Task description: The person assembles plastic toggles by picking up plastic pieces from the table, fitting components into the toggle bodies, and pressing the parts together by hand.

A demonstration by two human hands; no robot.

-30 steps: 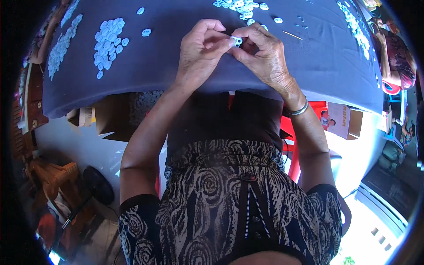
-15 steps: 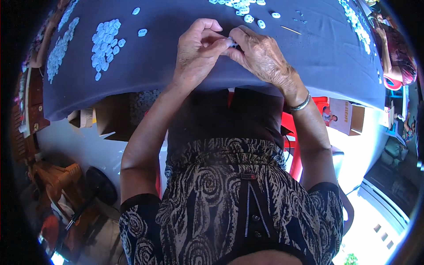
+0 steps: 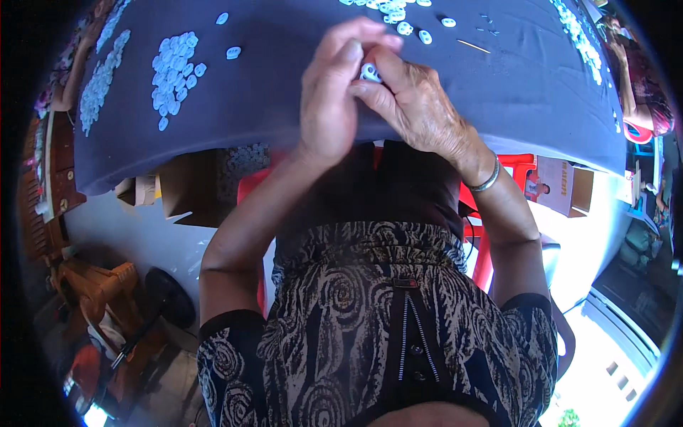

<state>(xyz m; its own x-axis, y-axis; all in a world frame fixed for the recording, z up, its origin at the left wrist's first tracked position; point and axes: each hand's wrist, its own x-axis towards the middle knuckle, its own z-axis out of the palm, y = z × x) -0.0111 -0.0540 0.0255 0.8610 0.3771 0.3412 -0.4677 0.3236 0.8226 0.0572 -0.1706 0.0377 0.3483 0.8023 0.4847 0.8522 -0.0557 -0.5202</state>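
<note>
A person's left hand [image 3: 334, 99] and right hand [image 3: 416, 107] meet above the dark-clothed surface [image 3: 284, 92], both grips pinched on one small white piece [image 3: 370, 71], raised close for fingertip work, similar pieces [image 3: 174, 75] heaped alongside.

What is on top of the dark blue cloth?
On the dark blue cloth lie heaps of small white pieces and a thin stick. The hands cover whatever lies beneath them.

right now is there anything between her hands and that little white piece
Nothing visible. The small white piece is already pinched between the fingertips of the left hand and the right hand, held above the dark cloth-covered table. The other white pieces lie apart on the cloth.
</note>
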